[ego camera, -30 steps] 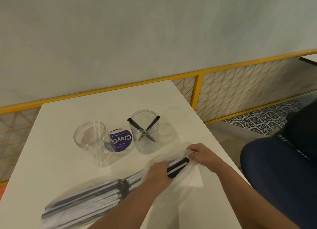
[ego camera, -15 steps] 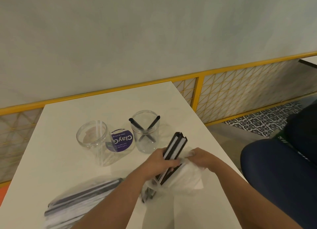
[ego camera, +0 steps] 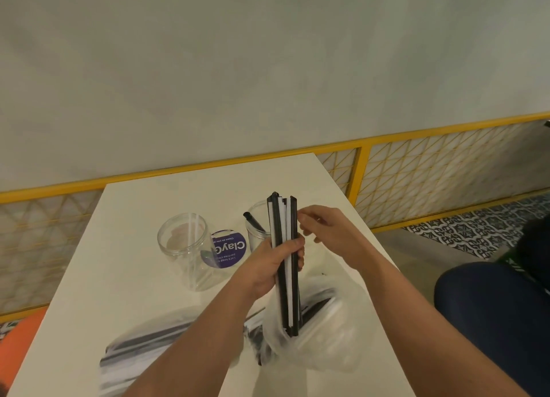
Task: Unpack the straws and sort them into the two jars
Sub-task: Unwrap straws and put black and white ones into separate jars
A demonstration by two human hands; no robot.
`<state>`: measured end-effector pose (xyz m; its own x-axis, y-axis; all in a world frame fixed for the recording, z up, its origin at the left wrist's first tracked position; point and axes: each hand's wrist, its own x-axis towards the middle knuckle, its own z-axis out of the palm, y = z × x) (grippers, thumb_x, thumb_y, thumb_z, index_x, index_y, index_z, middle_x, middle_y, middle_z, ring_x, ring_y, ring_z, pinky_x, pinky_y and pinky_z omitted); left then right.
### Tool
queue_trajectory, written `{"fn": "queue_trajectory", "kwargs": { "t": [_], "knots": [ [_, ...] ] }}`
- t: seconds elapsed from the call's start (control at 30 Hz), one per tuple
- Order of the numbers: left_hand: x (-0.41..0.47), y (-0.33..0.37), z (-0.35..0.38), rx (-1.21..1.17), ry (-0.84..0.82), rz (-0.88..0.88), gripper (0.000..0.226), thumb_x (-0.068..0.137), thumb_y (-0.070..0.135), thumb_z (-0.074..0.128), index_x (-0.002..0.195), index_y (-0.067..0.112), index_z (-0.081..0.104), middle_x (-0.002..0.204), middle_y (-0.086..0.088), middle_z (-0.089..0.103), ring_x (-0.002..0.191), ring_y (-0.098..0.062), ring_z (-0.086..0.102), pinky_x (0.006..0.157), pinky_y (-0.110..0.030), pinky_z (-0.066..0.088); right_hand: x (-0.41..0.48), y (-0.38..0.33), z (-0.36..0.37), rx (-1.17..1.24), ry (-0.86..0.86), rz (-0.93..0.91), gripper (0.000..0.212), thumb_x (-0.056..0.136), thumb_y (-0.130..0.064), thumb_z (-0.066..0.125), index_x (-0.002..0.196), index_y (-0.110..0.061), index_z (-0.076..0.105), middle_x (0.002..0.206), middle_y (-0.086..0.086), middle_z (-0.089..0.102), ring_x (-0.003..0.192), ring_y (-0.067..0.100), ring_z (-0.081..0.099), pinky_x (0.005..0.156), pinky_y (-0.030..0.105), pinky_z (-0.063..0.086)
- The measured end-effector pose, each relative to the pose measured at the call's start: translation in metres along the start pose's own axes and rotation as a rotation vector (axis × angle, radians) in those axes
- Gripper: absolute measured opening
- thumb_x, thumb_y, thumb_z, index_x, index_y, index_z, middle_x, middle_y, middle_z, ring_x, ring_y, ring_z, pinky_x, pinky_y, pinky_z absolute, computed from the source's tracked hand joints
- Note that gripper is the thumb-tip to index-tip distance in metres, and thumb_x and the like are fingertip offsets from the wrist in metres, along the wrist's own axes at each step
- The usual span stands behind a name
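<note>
My left hand grips a bundle of black and white straws, held upright with its lower end just above the open plastic bag. My right hand is beside the bundle's top, its fingertips at a black straw on the right side. A clear jar on the left holds white straws. Behind the bundle, a second clear jar holds black straws and is partly hidden. More bagged straws lie flat at the front left of the white table.
A round purple label shows between the two jars. A yellow lattice railing runs behind and to the right of the table. A dark blue seat stands at the right, past the table's edge.
My left hand has pulled the straw bundle out of the bag and raised it upright. My right hand let go of the bag's mouth and moved up to the bundle's top.
</note>
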<state>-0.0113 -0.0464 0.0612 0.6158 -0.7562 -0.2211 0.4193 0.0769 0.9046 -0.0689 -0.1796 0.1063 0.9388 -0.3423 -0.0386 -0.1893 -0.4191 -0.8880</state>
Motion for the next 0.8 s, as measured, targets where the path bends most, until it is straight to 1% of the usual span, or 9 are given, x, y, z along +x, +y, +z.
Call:
{"fn": "queue_trajectory", "kwargs": {
  "t": [0.13,0.27,0.33,0.43,0.47,0.57,0.67,0.73,0.8],
  "knots": [
    [-0.005,0.010,-0.005,0.003,0.030,0.037,0.005,0.091,0.010,0.057,0.086,0.010,0.059,0.063,-0.002,0.057,0.055,-0.015,0.055,0.058,-0.025,0.050,0.006,-0.015,0.014,0.028,0.043,-0.048,0.025,0.096,-0.027,0.046,0.098,-0.011,0.065,0.082,0.001,0.065,0.073,0.010,0.058,0.063,0.017,0.044],
    [-0.010,0.015,-0.009,0.011,0.068,0.053,0.007,0.091,0.011,0.058,0.085,0.007,0.057,0.063,-0.003,0.058,0.053,-0.014,0.055,0.055,-0.024,0.050,0.010,-0.025,0.026,-0.158,0.102,-0.122,0.028,0.094,-0.025,0.051,0.092,0.001,0.061,0.077,0.007,0.058,0.066,0.011,0.049,0.059,0.015,0.038],
    [-0.014,0.016,-0.011,-0.003,0.085,0.066,0.006,0.091,0.011,0.057,0.086,0.008,0.058,0.062,-0.003,0.058,0.051,-0.014,0.055,0.054,-0.023,0.049,0.013,-0.029,0.031,-0.188,0.122,-0.125,0.027,0.094,-0.024,0.049,0.088,0.001,0.058,0.075,0.007,0.056,0.064,0.014,0.048,0.059,0.019,0.040],
    [-0.017,0.020,-0.016,-0.013,0.096,0.076,0.007,0.092,0.012,0.056,0.090,0.008,0.061,0.062,-0.003,0.061,0.051,-0.014,0.056,0.055,-0.024,0.049,0.019,-0.034,0.035,-0.043,0.159,-0.080,0.024,0.095,-0.023,0.048,0.085,-0.002,0.054,0.077,0.010,0.055,0.069,0.020,0.052,0.068,0.037,0.051],
    [-0.018,0.021,-0.018,-0.014,0.099,0.078,0.008,0.091,0.013,0.057,0.092,0.007,0.061,0.063,-0.003,0.062,0.051,-0.014,0.056,0.056,-0.024,0.050,0.022,-0.036,0.036,0.023,0.170,-0.045,0.022,0.095,-0.023,0.047,0.086,-0.004,0.053,0.079,0.012,0.056,0.070,0.021,0.054,0.069,0.040,0.052],
    [-0.021,0.023,-0.024,0.008,0.170,0.084,0.015,0.091,0.018,0.058,0.089,0.005,0.064,0.063,-0.005,0.065,0.050,-0.013,0.058,0.055,-0.023,0.052,0.028,-0.044,0.034,0.225,0.168,0.060,0.018,0.097,-0.021,0.042,0.095,-0.005,0.050,0.084,0.011,0.057,0.065,0.016,0.058,0.059,0.029,0.054],
    [-0.022,0.024,-0.031,0.058,0.272,0.094,0.020,0.090,0.021,0.060,0.079,0.005,0.066,0.059,-0.005,0.064,0.050,-0.014,0.059,0.057,-0.024,0.052,0.033,-0.050,0.032,0.359,0.142,0.088,0.016,0.099,-0.019,0.040,0.099,-0.005,0.048,0.079,0.009,0.058,0.063,0.017,0.060,0.056,0.026,0.055],
    [-0.021,0.023,-0.035,0.021,0.298,0.103,0.019,0.089,0.015,0.060,0.072,0.007,0.064,0.055,-0.004,0.060,0.049,-0.015,0.055,0.060,-0.028,0.048,0.036,-0.053,0.032,0.446,0.151,0.078,0.014,0.100,-0.017,0.037,0.098,-0.006,0.046,0.071,0.006,0.055,0.056,0.016,0.057,0.051,0.023,0.054],
    [-0.022,0.022,-0.038,-0.034,0.273,0.114,0.020,0.089,0.010,0.059,0.069,0.010,0.061,0.053,-0.002,0.054,0.047,-0.014,0.050,0.059,-0.028,0.045,0.039,-0.056,0.031,0.489,0.185,0.043,0.013,0.100,-0.017,0.037,0.093,-0.009,0.045,0.065,0.004,0.046,0.047,0.013,0.047,0.045,0.021,0.047]
  ]
}}
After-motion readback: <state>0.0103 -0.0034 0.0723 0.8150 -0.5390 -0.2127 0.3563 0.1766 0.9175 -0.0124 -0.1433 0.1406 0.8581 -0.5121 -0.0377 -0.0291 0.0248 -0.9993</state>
